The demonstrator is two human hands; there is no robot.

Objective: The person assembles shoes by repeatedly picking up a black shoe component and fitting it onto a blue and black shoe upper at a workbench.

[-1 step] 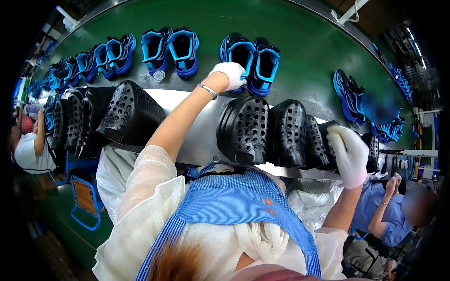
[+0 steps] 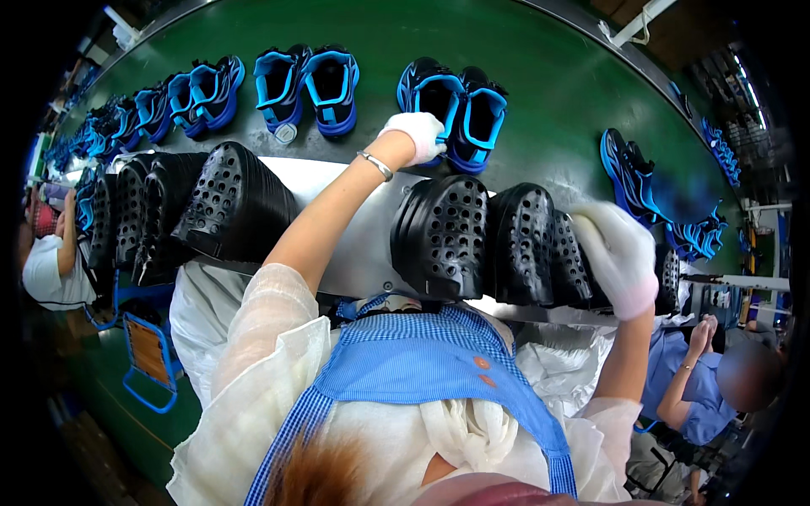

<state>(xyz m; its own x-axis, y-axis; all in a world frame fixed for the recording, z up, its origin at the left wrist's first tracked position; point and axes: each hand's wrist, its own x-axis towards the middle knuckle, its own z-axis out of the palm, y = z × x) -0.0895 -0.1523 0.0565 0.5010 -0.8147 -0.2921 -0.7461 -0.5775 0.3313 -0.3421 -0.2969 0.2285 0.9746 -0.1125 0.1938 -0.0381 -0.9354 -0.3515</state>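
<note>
My left hand (image 2: 415,137), in a white glove, is closed on the heel of a black and blue sports shoe (image 2: 428,94). Close against its right side stands another such shoe (image 2: 479,126), its opening towards me. My right hand (image 2: 618,253), also gloved in white, is over the row of black insoles with round holes at the right. Its fingers are slightly blurred and stretched leftward beside a stack of insoles (image 2: 567,261); the thumb is hard to make out. Two larger insole stacks (image 2: 440,240) (image 2: 521,244) stand just left of it.
More insole stacks (image 2: 232,207) stand at the left on the metal ledge (image 2: 350,244). Shoe pairs (image 2: 305,88) line the green work surface (image 2: 557,93) far left, and another shoe (image 2: 626,175) stands at the right. One person (image 2: 55,261) sits at the left, another (image 2: 683,379) at the right.
My right hand has moved a little left along the insole row, and its fingers have straightened. My left hand stays at the shoe's heel.
</note>
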